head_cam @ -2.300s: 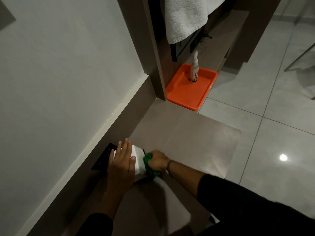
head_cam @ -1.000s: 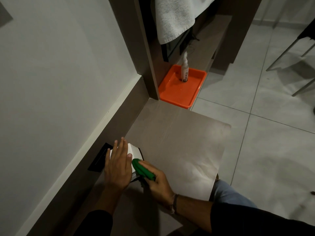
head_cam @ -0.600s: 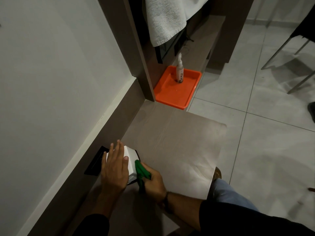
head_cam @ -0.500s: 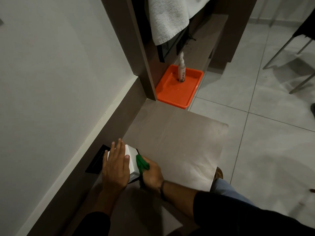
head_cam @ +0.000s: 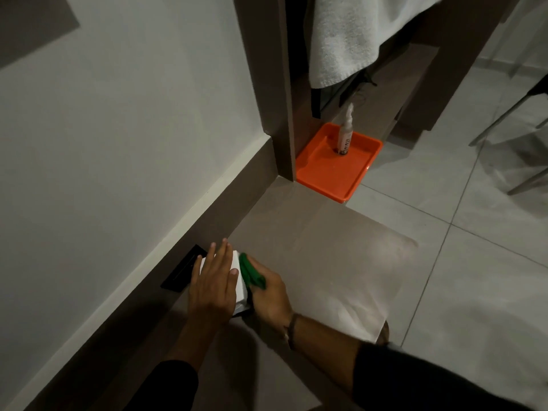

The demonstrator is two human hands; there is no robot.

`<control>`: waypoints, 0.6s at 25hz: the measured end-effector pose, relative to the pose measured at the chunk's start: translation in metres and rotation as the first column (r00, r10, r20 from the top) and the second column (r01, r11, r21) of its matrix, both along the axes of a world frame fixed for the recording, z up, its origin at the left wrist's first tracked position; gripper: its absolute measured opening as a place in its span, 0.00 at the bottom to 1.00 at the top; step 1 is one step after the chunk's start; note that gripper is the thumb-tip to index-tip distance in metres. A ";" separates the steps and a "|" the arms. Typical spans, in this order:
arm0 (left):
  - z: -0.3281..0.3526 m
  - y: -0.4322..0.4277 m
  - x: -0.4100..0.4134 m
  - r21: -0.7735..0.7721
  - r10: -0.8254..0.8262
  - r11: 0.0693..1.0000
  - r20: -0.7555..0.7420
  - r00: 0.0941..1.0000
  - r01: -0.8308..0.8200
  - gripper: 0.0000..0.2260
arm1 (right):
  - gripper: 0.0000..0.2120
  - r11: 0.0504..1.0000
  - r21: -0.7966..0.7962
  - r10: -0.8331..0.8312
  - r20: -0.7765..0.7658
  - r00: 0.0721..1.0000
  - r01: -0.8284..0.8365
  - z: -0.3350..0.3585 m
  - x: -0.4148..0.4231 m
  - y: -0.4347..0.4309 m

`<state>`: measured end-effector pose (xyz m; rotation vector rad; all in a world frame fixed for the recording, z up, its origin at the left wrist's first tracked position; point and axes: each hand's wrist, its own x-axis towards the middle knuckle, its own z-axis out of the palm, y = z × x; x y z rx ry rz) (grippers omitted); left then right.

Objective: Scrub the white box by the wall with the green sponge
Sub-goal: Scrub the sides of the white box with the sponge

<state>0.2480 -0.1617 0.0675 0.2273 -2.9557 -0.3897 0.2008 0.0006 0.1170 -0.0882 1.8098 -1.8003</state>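
A small white box (head_cam: pixel 240 284) stands on a low brown ledge, close to the wall at the lower left. My left hand (head_cam: pixel 214 284) lies flat on its top with fingers stretched out, pressing it down and hiding most of it. The green sponge (head_cam: pixel 250 272) is pressed against the box's right side. My right hand (head_cam: pixel 270 298) is closed around the sponge, to the right of the box.
A black rectangular plate (head_cam: pixel 184 272) sits in the skirting behind the box. An orange tray (head_cam: pixel 326 173) with a white spray bottle (head_cam: pixel 345 134) rests on the floor ahead. A white towel (head_cam: pixel 350 34) hangs above it. Chair legs (head_cam: pixel 504 120) stand at the right.
My right hand has slid the sponge back and forth along the box's right side. My left hand has stayed on top of the box. The camera view has shifted slightly.
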 end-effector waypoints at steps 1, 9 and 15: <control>-0.001 0.001 0.001 0.004 -0.003 1.000 -0.002 1.000 0.003 0.25 | 0.19 0.998 -0.066 0.000 0.030 1.000 0.002 0.005 0.016 0.011; 0.013 0.031 0.006 -0.134 0.424 0.904 0.168 0.890 -0.406 0.27 | 0.20 0.927 0.190 0.316 0.060 0.947 -0.322 -0.037 -0.028 -0.010; 0.024 0.048 0.007 -0.047 0.647 0.759 0.167 0.744 -0.650 0.28 | 0.24 0.787 0.307 0.563 -0.002 0.826 -0.536 -0.063 -0.055 -0.032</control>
